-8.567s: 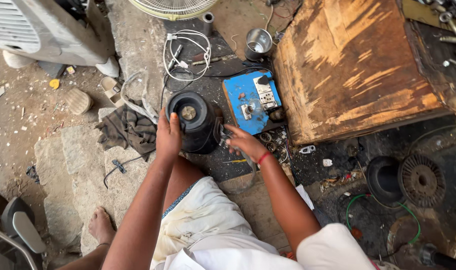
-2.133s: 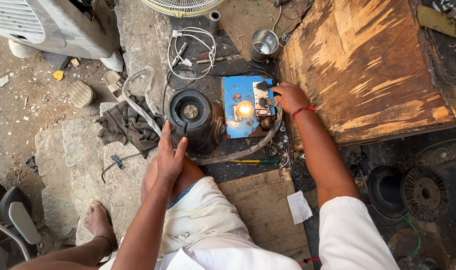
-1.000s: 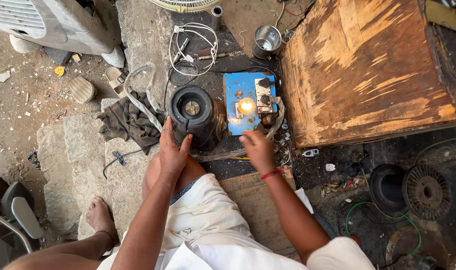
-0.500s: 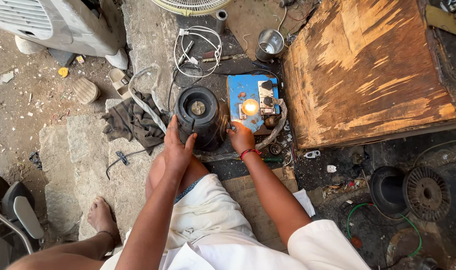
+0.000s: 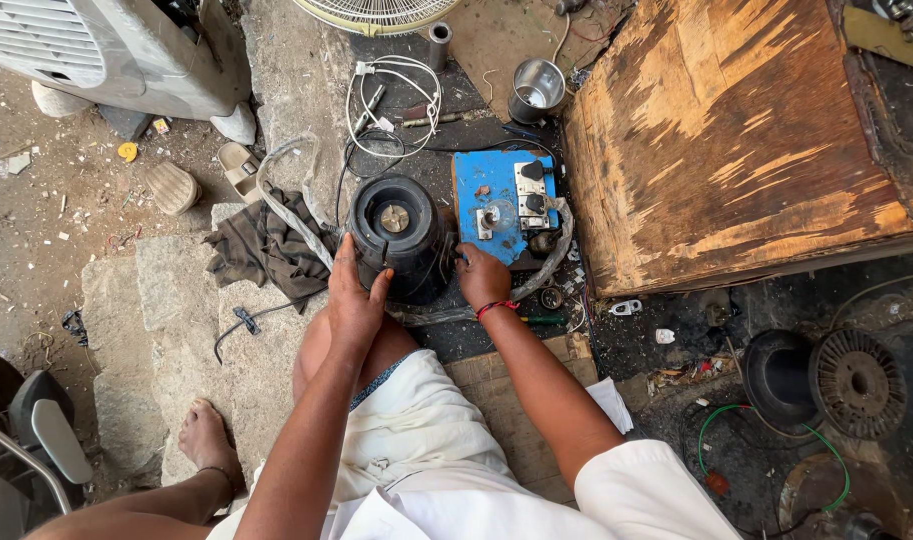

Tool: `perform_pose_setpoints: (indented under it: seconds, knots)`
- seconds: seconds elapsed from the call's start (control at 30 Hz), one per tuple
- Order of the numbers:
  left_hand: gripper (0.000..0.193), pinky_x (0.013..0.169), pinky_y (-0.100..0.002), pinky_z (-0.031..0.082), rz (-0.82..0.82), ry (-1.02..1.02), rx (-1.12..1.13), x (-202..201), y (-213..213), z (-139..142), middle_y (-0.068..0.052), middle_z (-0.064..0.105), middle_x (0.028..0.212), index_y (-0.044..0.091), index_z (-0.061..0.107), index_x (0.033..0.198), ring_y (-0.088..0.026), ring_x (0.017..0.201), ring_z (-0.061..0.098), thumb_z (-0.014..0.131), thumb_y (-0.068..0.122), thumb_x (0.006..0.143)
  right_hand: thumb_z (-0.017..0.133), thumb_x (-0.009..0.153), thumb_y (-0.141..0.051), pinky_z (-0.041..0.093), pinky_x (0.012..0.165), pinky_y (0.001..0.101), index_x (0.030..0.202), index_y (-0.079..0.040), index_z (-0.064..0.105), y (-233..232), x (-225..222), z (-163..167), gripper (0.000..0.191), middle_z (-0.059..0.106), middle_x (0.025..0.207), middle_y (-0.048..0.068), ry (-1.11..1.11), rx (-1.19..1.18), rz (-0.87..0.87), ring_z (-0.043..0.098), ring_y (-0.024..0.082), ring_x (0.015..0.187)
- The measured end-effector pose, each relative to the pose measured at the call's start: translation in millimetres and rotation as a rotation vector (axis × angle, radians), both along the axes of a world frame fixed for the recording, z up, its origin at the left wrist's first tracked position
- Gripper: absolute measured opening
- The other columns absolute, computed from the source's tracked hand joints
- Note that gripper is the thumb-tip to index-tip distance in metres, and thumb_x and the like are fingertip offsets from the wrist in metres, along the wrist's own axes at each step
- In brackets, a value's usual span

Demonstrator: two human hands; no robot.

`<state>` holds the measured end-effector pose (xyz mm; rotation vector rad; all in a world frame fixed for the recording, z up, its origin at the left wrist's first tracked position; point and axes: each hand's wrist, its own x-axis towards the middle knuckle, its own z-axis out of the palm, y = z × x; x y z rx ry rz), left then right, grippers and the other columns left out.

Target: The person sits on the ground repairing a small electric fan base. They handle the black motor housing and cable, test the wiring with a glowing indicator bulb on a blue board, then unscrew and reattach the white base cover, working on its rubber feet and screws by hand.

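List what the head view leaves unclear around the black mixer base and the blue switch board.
- Left hand: covers the near wall of the black mixer base.
- Right hand: its fingertips are curled out of sight, so what they pinch beside the blue switch board cannot be told.
- Fan grille: cut off by the top edge.

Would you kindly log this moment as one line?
left hand: grips black motor base | right hand: touches blue switch board | bulb: unlit
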<state>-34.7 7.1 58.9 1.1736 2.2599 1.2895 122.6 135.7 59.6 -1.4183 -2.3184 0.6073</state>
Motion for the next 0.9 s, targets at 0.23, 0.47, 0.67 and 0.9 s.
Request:
perform_pose_setpoints:
  seconds: [0.23, 0.47, 0.67, 0.9]
  knots:
    - [0.089, 0.118, -0.044, 0.036, -0.009, -0.046, -0.014, 0, -1, 0, -0.023, 0.045, 0.155, 0.006, 0.028, 0.161, -0.040, 0.142, 0.044, 0.079, 0.019, 0.089, 0.073, 0.090, -0.024, 0.055, 0.071, 0.0504, 0.113, -0.015, 0.074, -1, 1, 3, 0.026, 0.074, 0.093, 0.018, 0.043, -0.069, -0.031, 0.071, 0.040, 0.086]
    - [0.089, 0.117, -0.044, 0.037, -0.005, -0.056, -0.017, 0, -1, -1, -0.023, 0.046, 0.155, 0.006, 0.029, 0.161, -0.040, 0.142, 0.045, 0.078, 0.019, 0.089, 0.072, 0.089, -0.033, 0.057, 0.073, 0.0474, 0.111, -0.015, 0.077, 2, 1, 2, 0.029, 0.074, 0.091, 0.019, 0.087, -0.193, -0.073, 0.072, 0.039, 0.086]
    - [0.088, 0.117, -0.044, 0.037, 0.000, -0.040, -0.009, 0, -1, 0, -0.023, 0.045, 0.156, 0.006, 0.029, 0.161, -0.040, 0.142, 0.045, 0.079, 0.019, 0.089, 0.070, 0.091, -0.037, 0.056, 0.070, 0.0455, 0.107, -0.014, 0.077, 8, -2, 3, 0.029, 0.074, 0.079, 0.015, 0.070, -0.339, -0.126, 0.073, 0.035, 0.077]
    - [0.087, 0.118, -0.044, 0.037, -0.008, -0.036, 0.014, 1, 0, 0, -0.025, 0.045, 0.156, 0.006, 0.029, 0.161, -0.041, 0.143, 0.045, 0.078, 0.019, 0.090, 0.060, 0.100, -0.038, 0.051, 0.053, 0.0393, 0.084, -0.004, 0.069, 14, -8, 8, 0.039, 0.068, 0.062, 0.007, 0.051, -0.630, -0.186, 0.063, 0.021, 0.047]
